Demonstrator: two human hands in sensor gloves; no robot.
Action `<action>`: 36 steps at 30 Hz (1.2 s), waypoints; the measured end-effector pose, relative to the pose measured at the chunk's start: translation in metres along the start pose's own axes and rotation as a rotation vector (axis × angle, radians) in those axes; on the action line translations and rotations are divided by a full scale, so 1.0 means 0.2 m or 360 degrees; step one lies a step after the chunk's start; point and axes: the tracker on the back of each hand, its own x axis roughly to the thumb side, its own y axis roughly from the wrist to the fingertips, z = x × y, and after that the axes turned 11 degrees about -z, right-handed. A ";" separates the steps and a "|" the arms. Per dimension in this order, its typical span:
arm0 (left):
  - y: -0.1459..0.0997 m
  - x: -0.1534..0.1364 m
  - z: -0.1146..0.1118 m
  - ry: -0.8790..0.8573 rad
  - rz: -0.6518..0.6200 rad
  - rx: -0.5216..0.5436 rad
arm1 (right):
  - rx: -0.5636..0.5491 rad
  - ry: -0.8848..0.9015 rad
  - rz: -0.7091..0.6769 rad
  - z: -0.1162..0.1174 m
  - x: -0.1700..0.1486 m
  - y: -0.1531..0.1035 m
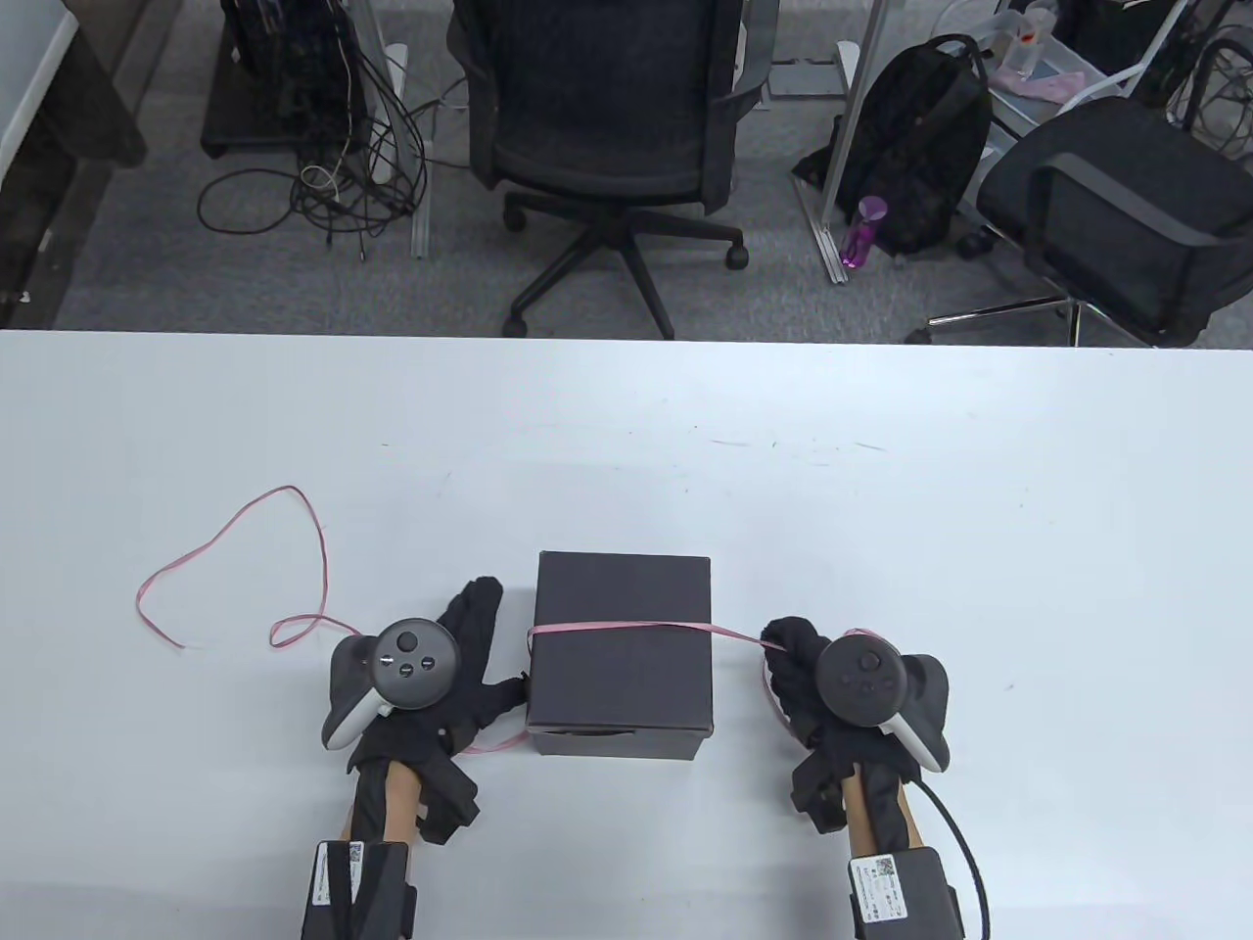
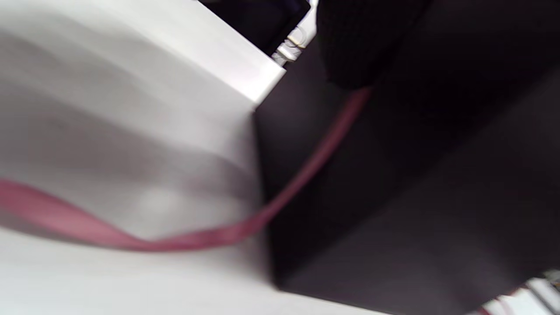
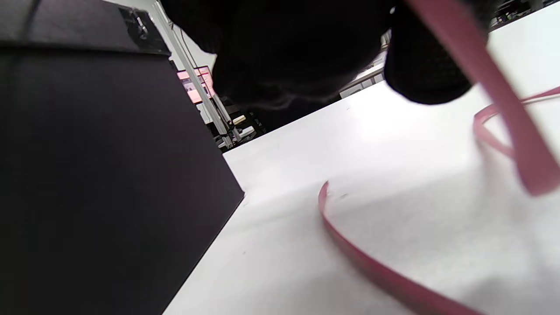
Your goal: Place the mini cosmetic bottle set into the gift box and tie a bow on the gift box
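The black gift box [image 1: 622, 676] stands closed near the table's front edge; no bottles show. A thin pink ribbon [image 1: 626, 628] runs across its lid. My left hand [image 1: 487, 654] lies along the box's left side with straight fingers, and its thumb presses against that side where the ribbon [image 2: 306, 168] climbs the box [image 2: 393, 205]. My right hand [image 1: 791, 661] sits right of the box with curled fingers, gripping the ribbon's other end. In the right wrist view the ribbon [image 3: 503, 100] hangs from those fingers [image 3: 284, 43] beside the box [image 3: 87, 175].
The ribbon's long free tail [image 1: 294, 548] loops over the white table [image 1: 881, 490] to the left of my left hand. Office chairs [image 1: 607, 117] and a black backpack [image 1: 920, 147] stand on the floor beyond the far edge.
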 end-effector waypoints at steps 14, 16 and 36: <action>-0.06 -0.13 0.02 -0.0920 0.0043 0.0113 | 0.0152 0.0036 -0.0003 0.11 0.05 0.03; -0.06 -0.14 0.02 -0.1107 0.0012 0.0214 | 0.0156 0.0051 0.0006 0.12 0.05 0.03; -0.05 -0.05 0.03 0.0082 0.0271 0.0327 | 0.0248 -0.0050 0.0107 0.18 0.01 0.03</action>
